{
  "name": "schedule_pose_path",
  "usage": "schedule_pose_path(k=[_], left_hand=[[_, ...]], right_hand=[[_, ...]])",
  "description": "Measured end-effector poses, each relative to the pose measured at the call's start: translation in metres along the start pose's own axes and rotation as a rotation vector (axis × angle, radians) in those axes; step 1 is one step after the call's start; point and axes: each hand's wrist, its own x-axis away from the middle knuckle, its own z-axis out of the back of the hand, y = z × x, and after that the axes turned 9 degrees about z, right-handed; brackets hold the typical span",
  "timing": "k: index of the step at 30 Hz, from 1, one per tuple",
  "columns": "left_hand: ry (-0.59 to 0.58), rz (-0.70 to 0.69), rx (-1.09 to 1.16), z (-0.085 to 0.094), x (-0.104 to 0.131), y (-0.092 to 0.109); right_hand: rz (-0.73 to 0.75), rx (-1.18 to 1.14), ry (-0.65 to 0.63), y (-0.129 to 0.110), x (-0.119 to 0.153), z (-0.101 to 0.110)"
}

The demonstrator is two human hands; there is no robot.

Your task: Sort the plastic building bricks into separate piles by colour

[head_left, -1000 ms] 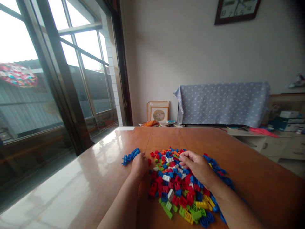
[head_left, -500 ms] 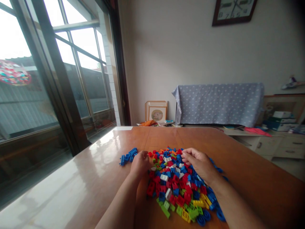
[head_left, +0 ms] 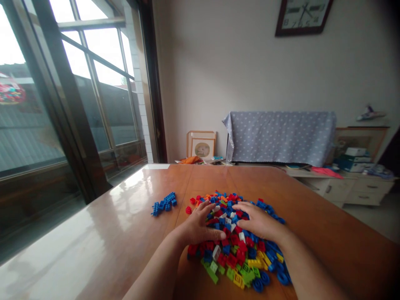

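Note:
A heap of toy building bricks (head_left: 233,250) in red, blue, white, green, yellow and orange is spread on the wooden table. Over its left side lies my left hand (head_left: 203,225), fingers apart and thumb stretched to the right, with nothing visible in it. My right hand (head_left: 258,221) reaches over the right side of the heap, thumb and fingers apart, also holding nothing that shows. Both hands cover some bricks beneath them. Left of the heap sits a small separate group of blue bricks (head_left: 164,203). A red brick (head_left: 188,210) lies by the heap's left edge.
The glossy table (head_left: 125,233) runs toward the wall. Beyond its far edge are a framed picture (head_left: 203,148), a cloth-covered object (head_left: 278,137) and a low cabinet (head_left: 362,187). A glass door (head_left: 103,104) stands at the left; a clock (head_left: 302,16) hangs above.
My left hand has moved right, from the heap's left edge onto the bricks, and its fingers have spread. My right hand has opened. The view has shifted slightly.

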Motion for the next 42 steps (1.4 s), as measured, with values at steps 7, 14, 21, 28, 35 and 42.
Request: schedule_pose_path(k=[7,14,21,28,35,42], left_hand=[[0.13,-0.127,-0.029,-0.011,-0.012,-0.008],[0.179,-0.188,-0.006,-0.009,-0.014,-0.002],[0.175,-0.224,0.039,-0.014,-0.011,0.01],[0.172,-0.263,0.013,-0.014,-0.007,0.018],[0.166,-0.253,-0.042,-0.016,-0.006,0.019],[0.121,-0.325,-0.098,-0.013,-0.005,0.024]], right_hand=[[-0.02,0.035,0.154,-0.001,-0.01,-0.006],[-0.049,-0.147,0.242,-0.01,-0.015,-0.013],[-0.15,-0.472,0.127,-0.03,-0.012,-0.014],[-0.175,-0.468,0.145,-0.03,-0.011,-0.012],[-0.098,-0.397,0.092,-0.036,-0.013,-0.013],[0.078,-0.27,0.087,-0.034,-0.012,-0.019]])
